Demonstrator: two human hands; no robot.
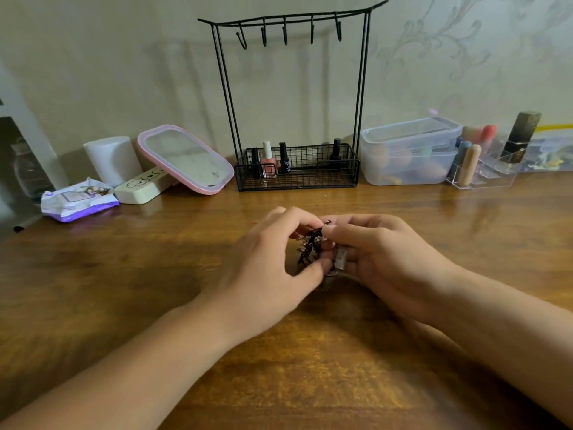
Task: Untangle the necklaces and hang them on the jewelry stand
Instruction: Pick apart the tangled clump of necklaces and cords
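Evidently early: the left hand (273, 259) and right hand (381, 256) pinch their fingers (336, 232) closed on the knotted necklaces (311, 248), just above the bench (310, 367). Beyond them, the jewelry stand (294, 97) shows bare hooks; everything remains to hang.

Legible markings are few. The cream case (143, 188), at ten o'clock from the frame centre, carries black cursive script on its top face; the characters cannot be read. The pink-framed mirror (185, 159) bears a small round emblem at its lower right corner, illegible. The wipes packet (78, 202) label is blurred.
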